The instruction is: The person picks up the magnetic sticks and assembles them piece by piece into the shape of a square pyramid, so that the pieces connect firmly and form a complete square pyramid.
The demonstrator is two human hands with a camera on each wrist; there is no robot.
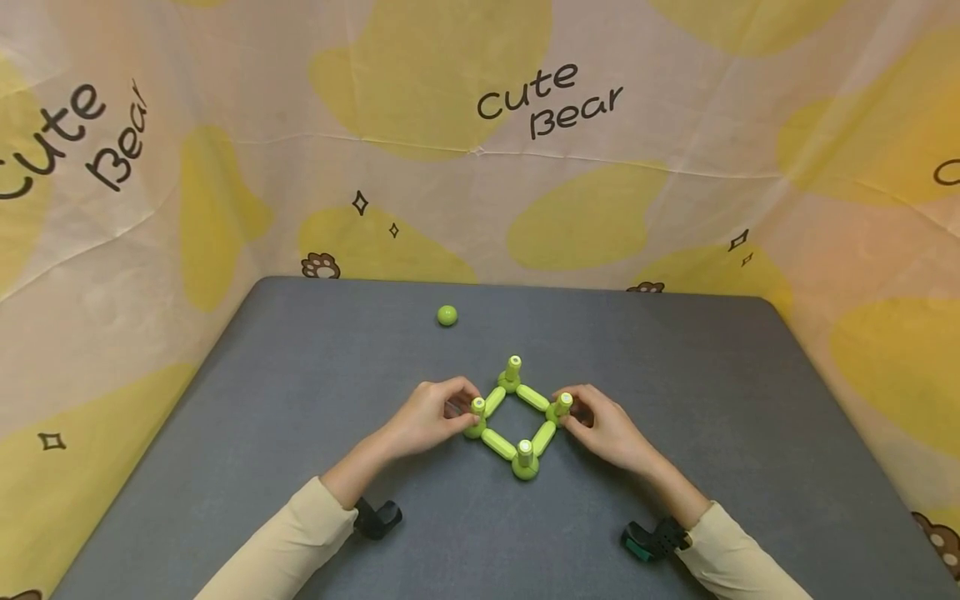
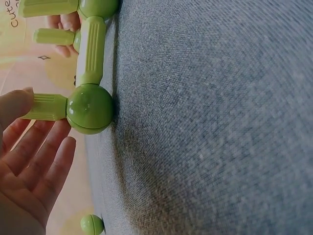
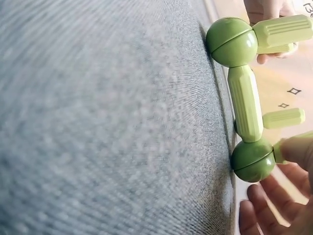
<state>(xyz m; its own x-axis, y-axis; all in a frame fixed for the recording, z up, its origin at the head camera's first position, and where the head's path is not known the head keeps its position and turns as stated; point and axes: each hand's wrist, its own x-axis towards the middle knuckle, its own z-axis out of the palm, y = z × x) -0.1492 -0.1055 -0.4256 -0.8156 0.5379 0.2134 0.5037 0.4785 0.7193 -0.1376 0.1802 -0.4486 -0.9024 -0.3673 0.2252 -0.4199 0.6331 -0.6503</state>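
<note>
Flat on the grey table (image 1: 300, 400), near its middle: a green toy frame (image 1: 517, 417), four balls joined by four short rods into a diamond, with an upright peg rising from each ball. Set squarely between the two hands, one hand at each side corner.

At the left corner, the left hand (image 1: 427, 417), fingers curled about the upright peg (image 1: 477, 406) and the left ball (image 1: 475, 428). Seen from the left wrist: thumb tip (image 2: 17, 105) pressed on the end of that peg, the other fingers (image 2: 44, 152) nearly straight and lying just under it, the ball (image 2: 90, 108) resting on the cloth of the table.

At the right corner, the right hand (image 1: 611, 429), fingertips closed on the peg (image 1: 564, 402) above the right ball (image 1: 555, 412). Seen from the right wrist: a fingertip (image 3: 296, 149) covering the peg's end, the remaining fingers (image 3: 266, 205) loosely extended below the ball (image 3: 253, 160); a rod (image 3: 245, 103) running from it to the next ball (image 3: 232, 42).

Far corner and near corner of the frame untouched, each well apart from both hands.

Farther back on the table, well apart from the frame: a single loose green ball (image 1: 447, 315).

Behind the table, a cream and yellow printed cloth (image 1: 480, 142). Cream sleeves (image 1: 292, 550) on both forearms.
</note>
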